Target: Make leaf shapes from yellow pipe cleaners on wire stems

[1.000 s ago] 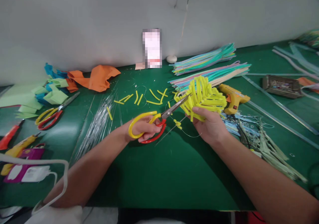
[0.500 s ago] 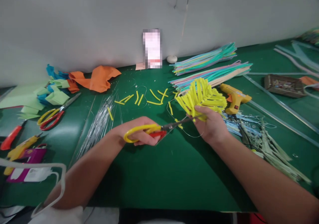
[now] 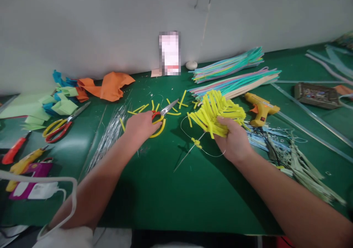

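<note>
My right hand (image 3: 234, 139) is closed on a leaf-shaped piece of yellow pipe cleaners (image 3: 216, 110), thumb on top. From its lower end a thin wire stem (image 3: 184, 157) slants down to the left. Near this stem is a loop of fine wire with a small yellow knot (image 3: 196, 142). My left hand (image 3: 142, 125) has its fingers around the handles of red-and-yellow scissors (image 3: 169, 107), low over the table, blades pointing to the far right. Short yellow pipe cleaner pieces (image 3: 174, 113) lie around the blades. Part of the handles is hidden by my fingers.
Left of my hand lie silver wires (image 3: 106, 139), a second pair of scissors (image 3: 64, 125) and orange paper (image 3: 116, 86). Pipe cleaner bundles (image 3: 237, 82), a yellow glue gun (image 3: 260, 108) and a small tray (image 3: 317, 95) are at the right. A phone (image 3: 169, 53) leans on the wall.
My left hand has moved the scissors away from the yellow leaf piece, up and left to the loose yellow pieces. The wire stem now shows in full; my right hand stays nearly in place.
</note>
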The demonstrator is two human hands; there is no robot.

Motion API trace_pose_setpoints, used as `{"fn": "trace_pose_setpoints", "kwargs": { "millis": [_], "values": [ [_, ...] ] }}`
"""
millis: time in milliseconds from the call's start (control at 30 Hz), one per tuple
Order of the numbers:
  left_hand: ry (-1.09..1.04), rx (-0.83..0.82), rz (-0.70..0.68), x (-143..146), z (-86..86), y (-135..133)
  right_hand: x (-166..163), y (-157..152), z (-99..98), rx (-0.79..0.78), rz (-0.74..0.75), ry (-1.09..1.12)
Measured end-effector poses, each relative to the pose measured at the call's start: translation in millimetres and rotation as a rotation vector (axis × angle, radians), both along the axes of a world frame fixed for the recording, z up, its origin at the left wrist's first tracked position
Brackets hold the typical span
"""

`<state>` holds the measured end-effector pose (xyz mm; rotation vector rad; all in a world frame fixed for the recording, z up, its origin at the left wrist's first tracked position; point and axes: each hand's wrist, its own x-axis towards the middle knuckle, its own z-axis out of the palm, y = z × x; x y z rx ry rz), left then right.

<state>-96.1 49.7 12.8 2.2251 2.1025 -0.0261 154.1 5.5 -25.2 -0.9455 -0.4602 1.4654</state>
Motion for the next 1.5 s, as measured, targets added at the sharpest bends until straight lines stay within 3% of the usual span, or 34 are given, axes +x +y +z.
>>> {"fn": "trace_pose_setpoints", "kwargs": {
  "millis": [67,167,267,367,467,567,667,733,800,900,1000,1100,1267,1500],
  "values": [
    [-0.027,0.039,-0.018,3,3.9,-4,-1,0,-0.3,-0.022,0.008,-0.017],
    [-0.135,0.237,-0.118,13,10.3,-18,-2,-1,-0.9,-0.033,0.025,-0.006],
    [-0.304,0.417,-0.485,31,12.2,-38,-7,-3,0.3,-0.058,0.064,0.016],
    [-0.281,0.376,-0.811,51,9.3,-54,-13,-8,2.5,-0.065,0.173,0.052],
    [-0.235,0.248,-0.862,64,6.3,-66,-17,-11,3.0,-0.055,0.304,0.079],
    [-0.311,0.159,-0.87,62,9.6,-72,-17,-12,-0.1,-0.055,0.34,0.06],
    [-0.517,0.262,-0.753,48,16.4,-68,-14,-10,-4.4,-0.08,0.275,0.042],
    [-0.62,0.46,-0.49,36,17.8,-56,-12,-9,-6.2,-0.093,0.225,0.034],
    [-0.65,0.507,-0.292,26,14.7,-39,-11,-8,-6.4,-0.086,0.196,0.015],
    [-0.75,0.399,-0.12,20,5.4,-20,-11,-9,-4.6,-0.067,0.19,-0.011],
    [-0.987,0.029,-0.014,29,-1.5,-20,-13,-10,-2.1,-0.064,0.214,-0.011],
    [-1.127,-0.307,-0.027,41,-2.9,-30,-14,-12,-0.2,-0.083,0.224,0.005],
    [-1.232,-0.401,-0.002,48,-0.8,-35,-16,-13,1.1,-0.109,0.257,0.038],
    [-1.478,-0.541,0.214,54,-1.9,-35,-17,-13,0.7,-0.091,0.269,0.023]
  ]
}}
